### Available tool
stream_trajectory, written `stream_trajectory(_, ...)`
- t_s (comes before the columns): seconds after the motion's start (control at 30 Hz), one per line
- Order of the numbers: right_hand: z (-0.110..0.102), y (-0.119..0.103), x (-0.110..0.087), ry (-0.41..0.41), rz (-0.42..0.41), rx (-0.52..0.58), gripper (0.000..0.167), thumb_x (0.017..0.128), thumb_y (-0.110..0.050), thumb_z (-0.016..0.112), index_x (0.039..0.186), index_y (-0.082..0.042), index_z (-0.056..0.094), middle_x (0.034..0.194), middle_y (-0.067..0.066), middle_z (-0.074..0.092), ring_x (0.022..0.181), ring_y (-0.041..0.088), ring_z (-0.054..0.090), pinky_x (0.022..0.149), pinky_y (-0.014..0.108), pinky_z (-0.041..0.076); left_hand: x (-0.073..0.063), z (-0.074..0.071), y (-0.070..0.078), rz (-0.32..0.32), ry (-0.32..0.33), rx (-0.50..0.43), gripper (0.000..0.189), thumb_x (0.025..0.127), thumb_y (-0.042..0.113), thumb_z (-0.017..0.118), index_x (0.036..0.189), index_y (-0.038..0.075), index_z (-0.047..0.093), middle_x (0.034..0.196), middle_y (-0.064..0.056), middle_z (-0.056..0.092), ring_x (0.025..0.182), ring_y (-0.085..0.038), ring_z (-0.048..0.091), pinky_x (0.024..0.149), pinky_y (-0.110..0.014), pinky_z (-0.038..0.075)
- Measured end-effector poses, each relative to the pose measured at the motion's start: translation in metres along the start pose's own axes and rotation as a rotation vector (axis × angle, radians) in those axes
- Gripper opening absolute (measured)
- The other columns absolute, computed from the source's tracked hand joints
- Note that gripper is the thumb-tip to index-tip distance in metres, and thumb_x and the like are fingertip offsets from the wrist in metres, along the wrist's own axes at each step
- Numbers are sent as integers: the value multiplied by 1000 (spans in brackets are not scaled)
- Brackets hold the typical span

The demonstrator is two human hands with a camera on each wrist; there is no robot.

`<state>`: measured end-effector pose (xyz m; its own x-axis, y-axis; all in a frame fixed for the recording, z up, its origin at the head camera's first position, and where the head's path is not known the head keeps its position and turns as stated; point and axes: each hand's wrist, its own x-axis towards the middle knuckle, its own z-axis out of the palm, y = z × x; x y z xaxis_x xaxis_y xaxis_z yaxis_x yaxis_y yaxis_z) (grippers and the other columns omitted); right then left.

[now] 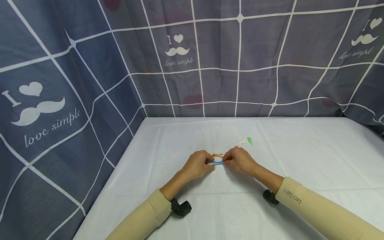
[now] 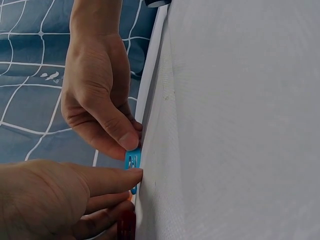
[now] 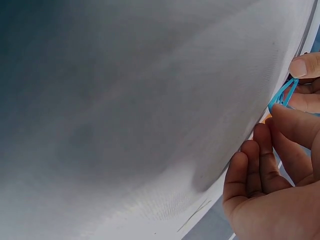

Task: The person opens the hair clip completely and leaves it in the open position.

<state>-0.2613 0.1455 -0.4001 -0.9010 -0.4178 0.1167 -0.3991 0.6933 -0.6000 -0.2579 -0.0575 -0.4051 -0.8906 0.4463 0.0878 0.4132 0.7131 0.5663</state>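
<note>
A blue snap hair clip [image 1: 218, 163] is held between my two hands just over the white table. My left hand [image 1: 199, 164] pinches one end with thumb and fingers, while my right hand [image 1: 240, 160] pinches the other. Seen from the right wrist, the two arms of the blue clip [image 3: 284, 94] are spread apart. An orange hair clip [image 1: 217, 155] lies just behind the blue one, between the hands. In the left wrist view a dark red clip [image 2: 126, 225] shows beside the left fingers, partly hidden by them.
Beyond my right hand, a white hair clip [image 1: 240, 143] and a green hair clip [image 1: 250, 141] lie on the white tablecloth [image 1: 300, 150]. A grey-blue checked curtain [image 1: 219, 86] hangs behind the table and along its left side.
</note>
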Motion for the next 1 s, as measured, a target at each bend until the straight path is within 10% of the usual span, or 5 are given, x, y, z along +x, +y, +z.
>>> stream_trajectory(1.0,-16,1,-9,-29,2,138,13,84,-4,71,96,1,75,85,0,70,76,14,59,68,32,49,2,-8,2,-1,57,-125,25,86,19,77,106,3,75,102,-3,69,92,-16,61,79,-32,50)
